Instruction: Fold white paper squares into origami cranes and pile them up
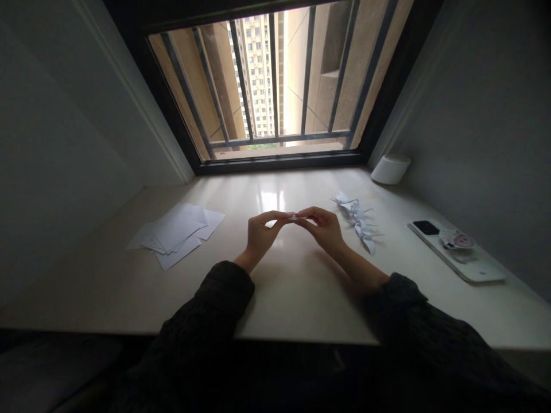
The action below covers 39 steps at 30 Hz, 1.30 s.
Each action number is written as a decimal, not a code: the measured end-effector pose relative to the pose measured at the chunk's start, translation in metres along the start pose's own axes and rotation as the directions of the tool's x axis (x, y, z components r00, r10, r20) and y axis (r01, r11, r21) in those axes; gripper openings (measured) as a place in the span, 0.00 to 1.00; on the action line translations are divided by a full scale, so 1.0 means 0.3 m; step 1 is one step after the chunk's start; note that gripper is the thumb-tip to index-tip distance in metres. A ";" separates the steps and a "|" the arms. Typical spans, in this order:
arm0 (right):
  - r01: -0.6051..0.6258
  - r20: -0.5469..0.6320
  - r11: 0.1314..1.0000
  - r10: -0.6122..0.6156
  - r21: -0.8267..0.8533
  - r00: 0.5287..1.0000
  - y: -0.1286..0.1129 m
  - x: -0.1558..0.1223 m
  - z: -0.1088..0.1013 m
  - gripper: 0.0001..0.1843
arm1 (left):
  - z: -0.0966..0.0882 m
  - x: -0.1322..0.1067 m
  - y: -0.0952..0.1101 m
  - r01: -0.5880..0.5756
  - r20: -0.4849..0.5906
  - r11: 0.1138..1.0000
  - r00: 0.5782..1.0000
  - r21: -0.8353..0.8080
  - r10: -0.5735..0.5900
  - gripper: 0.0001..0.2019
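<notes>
Between my fingertips, over the middle of the white sill, is a small piece of folded white paper (293,217). My left hand (263,230) pinches it from the left, and my right hand (323,228) pinches it from the right. Most of the paper is hidden by the fingers, so its exact shape does not show. Just right of my right hand lies a row of several folded paper cranes (356,218). Off to the left of my left hand, loose white paper sheets (178,228) are spread in an overlapping pile.
A white phone (458,252) with a round decorated grip lies at the right. In the back right corner stands a white cylindrical object (391,168). The pale sill (293,304) ends at a front edge near me; a barred window (275,86) is behind it.
</notes>
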State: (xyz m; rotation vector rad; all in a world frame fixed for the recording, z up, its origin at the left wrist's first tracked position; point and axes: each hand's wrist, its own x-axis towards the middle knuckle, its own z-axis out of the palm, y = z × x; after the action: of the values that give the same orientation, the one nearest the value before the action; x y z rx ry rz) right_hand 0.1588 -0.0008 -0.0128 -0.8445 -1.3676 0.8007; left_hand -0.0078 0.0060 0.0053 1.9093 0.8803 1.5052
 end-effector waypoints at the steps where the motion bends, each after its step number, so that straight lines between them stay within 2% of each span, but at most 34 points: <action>1: 0.005 -0.001 1.000 -0.005 -0.010 1.000 -0.002 -0.001 0.000 0.08 | 0.000 0.000 0.000 0.004 -0.001 1.000 1.000 -0.001 -0.004 0.06; 11: 0.065 -0.050 0.988 -0.073 -0.143 0.996 -0.016 -0.014 0.001 0.08 | 0.008 -0.009 0.000 0.043 -0.029 0.998 0.999 -0.038 -0.044 0.07; 17: 0.037 -0.074 0.987 -0.050 -0.159 0.996 -0.026 -0.021 0.003 0.08 | 0.013 -0.011 0.013 0.047 -0.036 0.998 0.998 -0.045 -0.048 0.08; 21: -0.004 -0.096 0.990 -0.009 -0.141 0.995 -0.016 -0.016 0.008 0.10 | 0.013 -0.012 0.011 0.048 -0.038 0.998 0.998 -0.043 -0.050 0.08; 29: -0.095 -0.116 0.995 0.096 0.020 0.989 0.006 -0.002 0.007 0.13 | 0.014 -0.012 0.003 0.045 -0.066 0.997 0.997 -0.056 -0.048 0.07; 35: -0.088 -0.129 0.996 0.084 -0.021 0.988 0.005 -0.001 0.003 0.15 | 0.014 -0.013 0.006 0.045 -0.063 0.997 0.997 -0.057 -0.048 0.07; 39: -0.076 -0.115 0.997 0.077 0.017 0.990 0.004 -0.002 0.006 0.14 | 0.013 -0.009 -0.003 0.048 -0.055 0.998 0.997 -0.036 -0.050 0.07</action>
State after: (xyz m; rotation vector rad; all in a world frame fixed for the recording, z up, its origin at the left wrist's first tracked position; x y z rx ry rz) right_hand 0.1569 -0.0006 -0.0140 -0.9242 -1.2329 0.8063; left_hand -0.0044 0.0045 0.0021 1.8161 0.9126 1.5412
